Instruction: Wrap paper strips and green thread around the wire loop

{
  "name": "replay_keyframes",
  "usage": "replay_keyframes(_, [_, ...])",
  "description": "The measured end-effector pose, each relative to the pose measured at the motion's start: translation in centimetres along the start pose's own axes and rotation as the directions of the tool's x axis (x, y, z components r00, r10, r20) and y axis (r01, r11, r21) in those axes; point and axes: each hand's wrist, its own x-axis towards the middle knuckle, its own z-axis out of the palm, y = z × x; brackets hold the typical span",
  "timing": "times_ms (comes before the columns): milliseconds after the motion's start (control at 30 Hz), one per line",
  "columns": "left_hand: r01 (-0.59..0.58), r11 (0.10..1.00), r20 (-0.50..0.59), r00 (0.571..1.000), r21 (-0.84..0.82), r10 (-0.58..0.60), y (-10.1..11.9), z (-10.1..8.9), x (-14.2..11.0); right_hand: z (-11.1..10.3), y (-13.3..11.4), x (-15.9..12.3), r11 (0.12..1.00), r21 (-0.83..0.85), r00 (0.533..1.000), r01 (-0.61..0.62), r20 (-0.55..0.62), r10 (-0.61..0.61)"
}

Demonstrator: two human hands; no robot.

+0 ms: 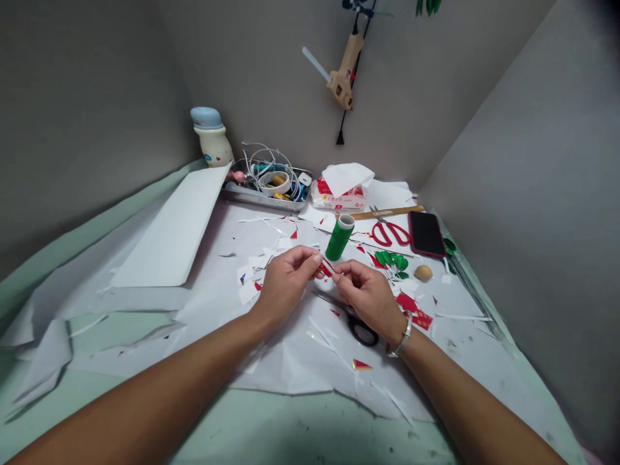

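Observation:
Between my two hands, over the middle of the table, is a small red paper piece (327,267) with a pale edge. My left hand (289,274) pinches its left end between thumb and fingers. At the other end, the fingertips of my right hand (365,290) are closed on it. Just behind stands a spool of green thread (339,239), upright and slightly tilted in view. Partly under my right hand lies a pair of black-handled scissors (362,332). Red scraps (411,310) and white paper bits lie around, with green leaf-like pieces (392,261) to the right.
Red-handled scissors (390,234), a ruler (402,211), a phone (426,234) and a small round brownish object (423,272) lie at right. Behind are a tissue pack (339,197) and a metal tray (261,200). A white board (169,232) leans left. A glue gun (345,77) hangs on the wall.

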Motion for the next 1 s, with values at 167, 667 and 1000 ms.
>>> replay_keyframes(167, [0.037, 0.996, 0.01, 0.999, -0.08, -0.036, 0.0, 0.3, 0.1, 0.0, 0.2, 0.0, 1.0, 0.007, 1.0, 0.015, -0.013, -0.015])
replay_keyframes(667, [0.129, 0.987, 0.055, 0.991, -0.097, -0.124, -0.6, 0.4, 0.3, -0.1, 0.2, -0.1, 1.0, -0.003, 0.999, 0.027, 0.047, -0.026])
replay_keyframes(1000, [0.18, 0.963, 0.062, 0.983, -0.199, -0.171, -0.6, 0.0, 0.7, 0.0, 0.3, -0.1, 0.996, 0.084, 0.997, 0.036, 0.067, -0.041])
